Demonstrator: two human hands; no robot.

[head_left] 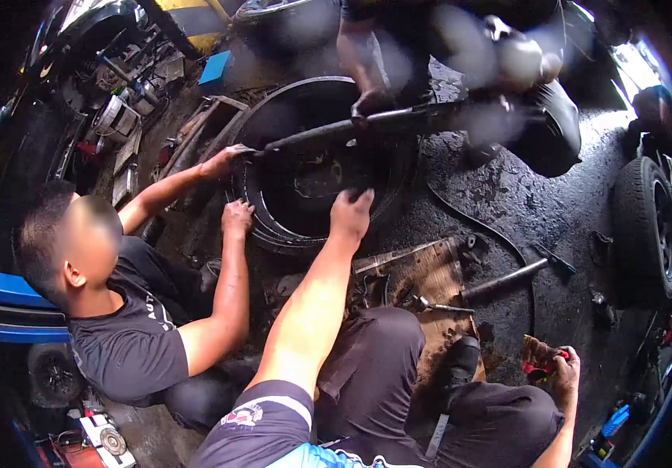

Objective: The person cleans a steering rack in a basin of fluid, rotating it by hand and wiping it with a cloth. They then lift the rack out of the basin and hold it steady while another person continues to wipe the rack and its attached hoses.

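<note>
My left hand (352, 212) is over the lower part of a large dark tire (312, 234), with its fingers curled in; what they hold, if anything, is hidden. My right hand (568, 373), at the lower right beside my knee, is closed round a red object (542, 366) with a brownish, dirty end. Across the top of the tire lies a long dark bar (312, 136). A person in a dark shirt (129, 343), at the left, has one hand at the bar's left end and the other on the tire's edge. Another person's hand (371, 105) is on the bar from above.
Dirty cardboard (421, 273) lies before my knees, with tools on it. A metal-handled tool (507, 279) and a black hose (480, 224) are on the wet floor. An upright wheel (652, 230) stands at the right. Wooden pieces (195, 136) and a blue box (214, 70) are beyond the tire.
</note>
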